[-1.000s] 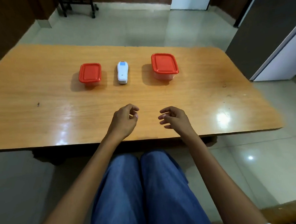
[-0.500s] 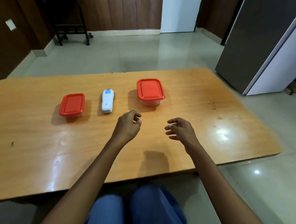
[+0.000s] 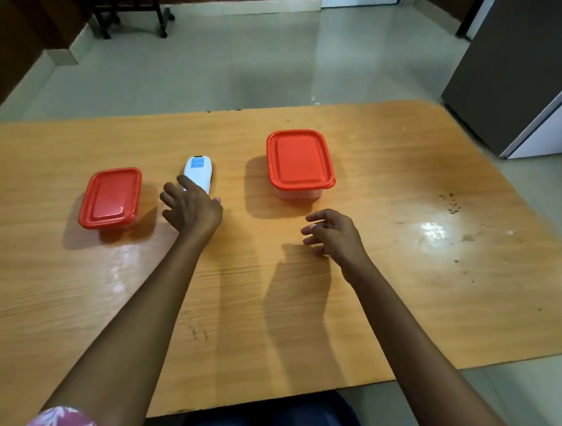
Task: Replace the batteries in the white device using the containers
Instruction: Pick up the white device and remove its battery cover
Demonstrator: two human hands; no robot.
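The left hand (image 3: 191, 208), fingers spread wide, covers the near end of the slim white device (image 3: 199, 172) with its blue label; the right hand (image 3: 334, 232) hovers loosely open, empty.

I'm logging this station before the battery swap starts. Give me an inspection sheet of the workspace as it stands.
Surface: wooden table, glossy, with glare and dark specks at the right side.
Job's things: white device lying flat between two containers; small container to its left, large container to its right, both with red lids on.
Clutter: nothing seen beyond the specks.
Grippers: left hand open, fingers over the device's near end, grip not closed; right hand open, empty, above the table.
Cables: nothing seen.
Surroundings: tiled floor, dark cabinet at right, black wheeled stand at the far wall.
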